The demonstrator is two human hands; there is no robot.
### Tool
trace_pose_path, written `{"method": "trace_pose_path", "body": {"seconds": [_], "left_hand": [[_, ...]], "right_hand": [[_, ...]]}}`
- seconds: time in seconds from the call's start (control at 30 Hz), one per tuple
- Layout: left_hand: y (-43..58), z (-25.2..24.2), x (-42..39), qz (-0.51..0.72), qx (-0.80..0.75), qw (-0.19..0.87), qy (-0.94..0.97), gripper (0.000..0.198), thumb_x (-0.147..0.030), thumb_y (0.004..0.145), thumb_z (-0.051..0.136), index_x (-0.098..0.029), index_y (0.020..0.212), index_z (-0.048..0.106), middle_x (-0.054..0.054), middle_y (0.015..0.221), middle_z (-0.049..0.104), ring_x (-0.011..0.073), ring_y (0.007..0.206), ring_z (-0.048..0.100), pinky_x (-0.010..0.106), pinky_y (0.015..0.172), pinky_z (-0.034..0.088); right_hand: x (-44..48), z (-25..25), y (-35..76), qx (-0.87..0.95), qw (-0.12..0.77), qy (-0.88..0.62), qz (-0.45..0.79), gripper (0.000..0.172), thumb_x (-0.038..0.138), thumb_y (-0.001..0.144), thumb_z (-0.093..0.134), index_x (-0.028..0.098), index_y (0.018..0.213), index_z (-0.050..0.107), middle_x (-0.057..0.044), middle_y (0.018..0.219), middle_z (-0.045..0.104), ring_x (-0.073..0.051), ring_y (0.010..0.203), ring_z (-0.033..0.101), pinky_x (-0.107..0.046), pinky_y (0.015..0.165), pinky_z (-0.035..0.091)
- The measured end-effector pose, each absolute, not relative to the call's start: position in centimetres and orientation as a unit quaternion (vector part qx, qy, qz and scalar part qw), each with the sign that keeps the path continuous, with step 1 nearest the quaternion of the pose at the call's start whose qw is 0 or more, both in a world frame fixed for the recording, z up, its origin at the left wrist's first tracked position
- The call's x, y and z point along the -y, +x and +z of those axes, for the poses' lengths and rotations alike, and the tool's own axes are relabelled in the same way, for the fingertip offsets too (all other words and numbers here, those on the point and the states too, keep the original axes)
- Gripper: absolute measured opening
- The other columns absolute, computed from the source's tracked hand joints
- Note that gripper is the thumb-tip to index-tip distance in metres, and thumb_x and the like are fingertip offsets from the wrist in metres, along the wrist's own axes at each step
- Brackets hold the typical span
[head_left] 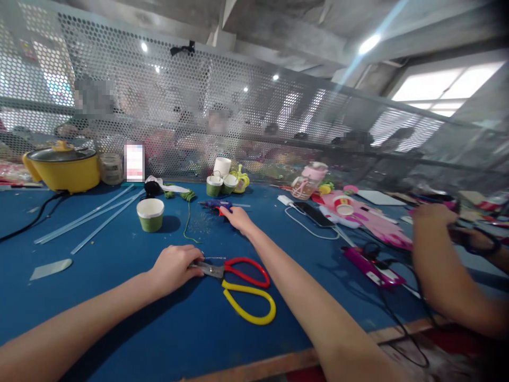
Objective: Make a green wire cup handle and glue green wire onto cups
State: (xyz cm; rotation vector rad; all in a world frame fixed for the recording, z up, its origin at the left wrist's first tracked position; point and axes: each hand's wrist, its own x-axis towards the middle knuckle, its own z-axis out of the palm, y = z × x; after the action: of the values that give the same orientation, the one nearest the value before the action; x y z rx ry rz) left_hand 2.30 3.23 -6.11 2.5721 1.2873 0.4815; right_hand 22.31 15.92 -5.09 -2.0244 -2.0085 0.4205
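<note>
My left hand point(178, 268) is closed round the blade end of a pair of scissors point(214, 270), whose red and yellow handle loops point right on the blue table. A thin, pale strand shows beside the fingers; I cannot tell what it is. Farther out, my right hand point(237, 218) grips a blue hot glue gun point(218, 204) by its handle, near the red trigger. The nozzle points left. Between the hands and the mesh, a paper cup with a green wrapped side point(151, 217) stands upright. Green yarn point(187, 196) lies to its right, one tail trailing toward me.
Clear glue sticks point(99, 215) lie at left, below a yellow electric pot point(66, 170). Small green-wrapped cups point(214, 184) stand by the mesh partition point(167, 116). At right are a phone point(314, 214), a purple power strip point(374, 268), cables and another person's arm point(441, 265).
</note>
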Motion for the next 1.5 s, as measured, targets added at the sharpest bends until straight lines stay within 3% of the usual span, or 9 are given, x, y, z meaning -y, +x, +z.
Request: {"method": "trace_pose_path", "body": {"seconds": [0.2,0.37,0.57,0.67,0.8,0.9,1.07,1.17,1.5], "left_hand": [[2.3,-6.2,-3.1,0.163,-0.439,0.114,0.876,0.018,-0.030,0.074,0.057,-0.021,0.089,0.060,0.002,0.087,0.066,0.0188,0.079,0.061,0.026,0.065,0.044],[2.5,-5.7,-2.6,0.164,-0.439,0.138,0.872,0.020,-0.032,0.071,0.059,-0.021,0.088,0.061,0.003,0.087,0.065,0.0200,0.079,0.060,0.028,0.065,0.044],[1.9,-3.5,-2.9,0.305,-0.465,0.317,0.768,0.028,-0.038,0.080,0.045,-0.015,0.082,0.061,0.004,0.076,0.062,0.0130,0.064,0.053,0.023,0.057,0.039],[2.2,-3.0,-3.0,0.371,-0.466,0.478,0.645,0.036,-0.040,0.083,0.036,-0.012,0.079,0.058,0.001,0.064,0.055,0.0058,0.045,0.036,0.020,0.043,0.028],[3.5,-3.2,-2.9,0.385,-0.427,0.578,0.579,0.035,-0.039,0.083,0.036,-0.009,0.075,0.053,-0.002,0.057,0.047,0.0025,0.039,0.025,0.019,0.039,0.020],[3.4,-3.0,-3.5,0.345,-0.408,0.523,0.664,0.036,-0.042,0.081,0.039,-0.010,0.078,0.055,0.000,0.060,0.052,0.0057,0.046,0.038,0.020,0.043,0.030],[0.9,-2.8,-6.6,0.230,-0.436,0.231,0.839,0.033,-0.032,0.072,0.058,-0.014,0.100,0.056,0.008,0.093,0.061,0.0164,0.080,0.055,0.027,0.067,0.044],[0.6,-3.9,-8.6,0.200,-0.436,0.171,0.861,0.021,-0.018,0.067,0.062,-0.016,0.088,0.061,0.007,0.091,0.061,0.0202,0.089,0.053,0.034,0.082,0.040],[1.5,-4.3,-8.3,0.181,-0.412,0.080,0.889,0.012,-0.015,0.081,0.042,-0.015,0.078,0.053,0.005,0.075,0.060,0.0158,0.072,0.053,0.029,0.069,0.041]], "right_hand": [[-15.4,-4.8,22.0,0.696,0.137,-0.687,0.157,0.028,0.032,0.084,0.048,0.013,0.104,0.053,-0.005,0.102,0.056,-0.018,0.086,0.057,-0.036,0.073,0.048],[-14.4,-4.0,23.6,0.678,0.144,-0.711,0.119,0.039,0.040,0.083,0.045,0.007,0.076,0.064,-0.015,0.083,0.064,-0.026,0.085,0.059,-0.032,0.071,0.044],[-10.4,-1.6,21.9,0.725,0.193,-0.650,0.121,0.022,0.025,0.080,0.051,0.011,0.086,0.066,-0.016,0.101,0.061,-0.026,0.101,0.052,-0.033,0.083,0.038],[-7.4,-0.7,19.4,0.786,0.207,-0.538,0.224,0.021,0.033,0.078,0.053,0.024,0.092,0.066,0.000,0.089,0.066,-0.014,0.086,0.059,-0.023,0.075,0.043],[-4.9,-0.5,16.6,0.710,0.361,-0.386,0.465,0.020,0.033,0.077,0.052,0.015,0.081,0.060,0.002,0.060,0.058,-0.009,0.048,0.053,-0.023,0.050,0.045],[-4.9,-0.1,16.4,0.661,0.429,-0.395,0.473,0.016,0.029,0.077,0.052,0.015,0.070,0.056,0.002,0.059,0.057,-0.007,0.044,0.050,-0.020,0.044,0.041],[-6.7,0.8,19.2,0.606,0.536,-0.419,0.413,0.013,0.028,0.075,0.054,0.016,0.078,0.054,0.001,0.062,0.060,-0.009,0.056,0.057,-0.023,0.057,0.045],[-7.3,0.5,20.1,0.606,0.518,-0.444,0.408,0.011,0.025,0.074,0.054,0.015,0.078,0.053,0.001,0.060,0.057,-0.010,0.054,0.058,-0.024,0.054,0.045],[-6.4,-0.8,18.8,0.680,0.389,-0.468,0.409,0.010,0.022,0.080,0.042,0.015,0.079,0.049,0.004,0.054,0.051,-0.004,0.038,0.033,-0.017,0.034,0.023]]}}
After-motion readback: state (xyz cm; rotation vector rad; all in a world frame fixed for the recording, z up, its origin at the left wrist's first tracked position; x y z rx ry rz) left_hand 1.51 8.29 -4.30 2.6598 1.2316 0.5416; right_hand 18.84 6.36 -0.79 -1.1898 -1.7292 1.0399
